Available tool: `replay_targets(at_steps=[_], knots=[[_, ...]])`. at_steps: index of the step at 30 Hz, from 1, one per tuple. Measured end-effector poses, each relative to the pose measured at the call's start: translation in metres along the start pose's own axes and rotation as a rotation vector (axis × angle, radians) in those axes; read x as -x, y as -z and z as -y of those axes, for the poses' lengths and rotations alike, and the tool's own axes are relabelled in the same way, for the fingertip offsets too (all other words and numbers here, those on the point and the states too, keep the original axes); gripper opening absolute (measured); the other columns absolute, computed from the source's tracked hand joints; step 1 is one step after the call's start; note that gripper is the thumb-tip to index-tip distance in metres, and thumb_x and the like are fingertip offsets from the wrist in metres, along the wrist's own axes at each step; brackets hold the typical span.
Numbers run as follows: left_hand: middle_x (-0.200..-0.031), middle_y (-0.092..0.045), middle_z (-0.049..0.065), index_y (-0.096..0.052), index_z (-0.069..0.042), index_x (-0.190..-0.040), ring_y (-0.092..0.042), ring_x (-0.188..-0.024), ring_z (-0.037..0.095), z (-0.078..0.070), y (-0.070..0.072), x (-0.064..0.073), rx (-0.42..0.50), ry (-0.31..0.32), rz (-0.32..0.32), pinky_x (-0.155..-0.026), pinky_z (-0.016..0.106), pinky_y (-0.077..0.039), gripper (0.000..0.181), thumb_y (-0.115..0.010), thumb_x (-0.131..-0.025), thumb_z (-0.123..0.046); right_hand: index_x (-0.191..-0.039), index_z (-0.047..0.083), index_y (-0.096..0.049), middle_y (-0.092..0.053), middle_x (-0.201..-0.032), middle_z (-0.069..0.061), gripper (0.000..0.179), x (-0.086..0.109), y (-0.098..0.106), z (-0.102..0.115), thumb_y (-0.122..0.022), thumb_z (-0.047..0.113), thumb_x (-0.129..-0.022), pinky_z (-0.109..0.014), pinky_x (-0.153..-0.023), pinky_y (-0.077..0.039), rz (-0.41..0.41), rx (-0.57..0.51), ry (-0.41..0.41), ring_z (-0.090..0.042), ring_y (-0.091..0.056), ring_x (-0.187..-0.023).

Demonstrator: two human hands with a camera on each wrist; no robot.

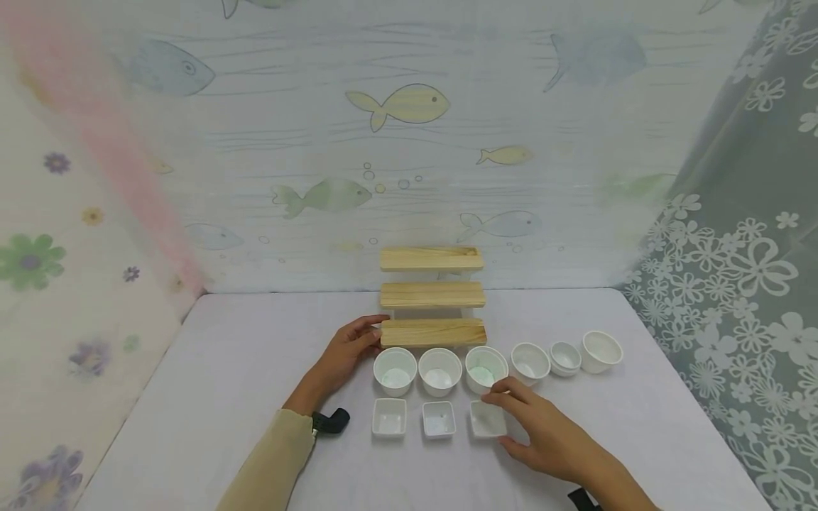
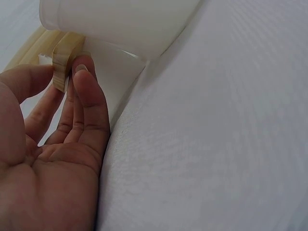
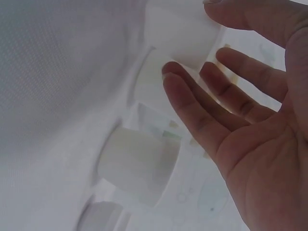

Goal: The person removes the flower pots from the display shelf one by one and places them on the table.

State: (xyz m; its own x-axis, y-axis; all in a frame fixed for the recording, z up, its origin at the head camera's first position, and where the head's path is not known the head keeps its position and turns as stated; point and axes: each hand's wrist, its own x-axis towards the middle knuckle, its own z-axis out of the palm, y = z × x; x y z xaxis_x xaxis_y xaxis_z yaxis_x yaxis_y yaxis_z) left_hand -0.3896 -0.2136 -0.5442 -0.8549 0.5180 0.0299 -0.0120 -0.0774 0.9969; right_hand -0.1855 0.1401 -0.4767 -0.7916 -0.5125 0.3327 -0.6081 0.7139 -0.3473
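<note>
A three-tiered stand with pale wooden boards stands at the back of the table. My left hand [image 1: 337,357] pinches the left end of its lowest board [image 1: 433,333]; in the left wrist view the thumb lies on one side of the board's end [image 2: 65,57] and fingertips on the other. My right hand [image 1: 546,431] reaches over the rightmost square white dish [image 1: 487,422], thumb by its near corner and fingers by its far corner. In the right wrist view these fingers are loosely extended, with the thumb tip over a white vessel [image 3: 178,29].
Three round white bowls [image 1: 395,372] line up before the stand. Further right come another bowl [image 1: 530,363], a small stacked pair [image 1: 565,359] and a bowl [image 1: 601,352] at the end. Two more square dishes [image 1: 389,419] [image 1: 439,420] sit in front. A fish-patterned curtain [image 1: 287,142] hangs behind.
</note>
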Motion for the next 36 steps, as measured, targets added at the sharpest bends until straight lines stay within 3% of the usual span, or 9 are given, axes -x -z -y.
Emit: replay_targets(at_steps=[8, 16, 24, 27, 32, 36], knots=[[-0.118, -0.068, 0.013, -0.056, -0.004, -0.150, -0.068, -0.103, 0.020, 0.002, 0.001, -0.002, 0.002, 0.022, -0.017, -0.086, 0.028, -0.059, 0.042, -0.060, -0.109, -0.013, -0.129, 0.011, -0.068, -0.059, -0.131, 0.002, 0.059, -0.002, 0.004, 0.000, -0.094, 0.013, -0.076, -0.034, -0.087, -0.061, -0.068, 0.025, -0.002, -0.013, -0.067, -0.105], [-0.129, -0.067, 0.018, -0.056, -0.004, -0.150, -0.068, -0.106, 0.022, -0.001, 0.002, 0.002, -0.015, 0.065, -0.055, -0.087, 0.029, -0.059, 0.042, -0.059, -0.109, -0.012, -0.126, 0.015, -0.068, -0.061, -0.123, 0.007, 0.050, -0.011, 0.012, -0.003, -0.090, 0.008, -0.081, -0.026, -0.078, -0.058, -0.123, 0.032, -0.056, -0.009, -0.065, -0.095], [-0.124, -0.069, 0.021, -0.056, -0.003, -0.149, -0.070, -0.106, 0.023, -0.005, 0.004, 0.001, -0.031, 0.064, -0.053, -0.088, 0.030, -0.060, 0.042, -0.060, -0.108, -0.011, -0.127, 0.012, -0.067, -0.062, -0.123, 0.004, 0.049, -0.028, 0.018, -0.015, -0.085, 0.001, -0.083, -0.031, -0.080, -0.061, -0.176, 0.014, -0.099, -0.009, -0.065, -0.096], [-0.120, -0.070, 0.022, -0.057, -0.004, -0.149, -0.071, -0.103, 0.024, -0.008, 0.007, -0.001, -0.112, 0.050, -0.032, -0.088, 0.031, -0.060, 0.041, -0.059, -0.109, -0.011, -0.126, 0.009, -0.067, -0.064, -0.122, 0.001, 0.045, -0.033, 0.020, -0.022, -0.084, 0.000, -0.085, -0.034, -0.080, -0.062, -0.196, -0.024, -0.104, -0.014, -0.067, -0.097], [-0.111, -0.073, 0.016, -0.058, -0.007, -0.149, -0.072, -0.099, 0.025, -0.023, 0.012, 0.002, -0.374, 0.026, -0.013, -0.087, 0.035, -0.060, 0.040, -0.059, -0.110, -0.016, -0.127, 0.006, -0.067, -0.064, -0.122, -0.002, 0.043, -0.040, 0.023, -0.031, -0.082, 0.000, -0.087, -0.039, -0.080, -0.063, -0.235, -0.056, -0.114, -0.019, -0.068, -0.101], [-0.115, -0.074, 0.010, -0.058, -0.011, -0.150, -0.072, -0.103, 0.024, -0.039, 0.018, 0.007, -0.568, 0.013, -0.073, -0.085, 0.039, -0.059, 0.041, -0.058, -0.110, -0.018, -0.128, 0.005, -0.067, -0.064, -0.124, -0.004, 0.043, -0.044, 0.025, -0.040, -0.082, 0.001, -0.088, -0.040, -0.081, -0.063, -0.264, -0.045, -0.159, -0.021, -0.068, -0.104]])
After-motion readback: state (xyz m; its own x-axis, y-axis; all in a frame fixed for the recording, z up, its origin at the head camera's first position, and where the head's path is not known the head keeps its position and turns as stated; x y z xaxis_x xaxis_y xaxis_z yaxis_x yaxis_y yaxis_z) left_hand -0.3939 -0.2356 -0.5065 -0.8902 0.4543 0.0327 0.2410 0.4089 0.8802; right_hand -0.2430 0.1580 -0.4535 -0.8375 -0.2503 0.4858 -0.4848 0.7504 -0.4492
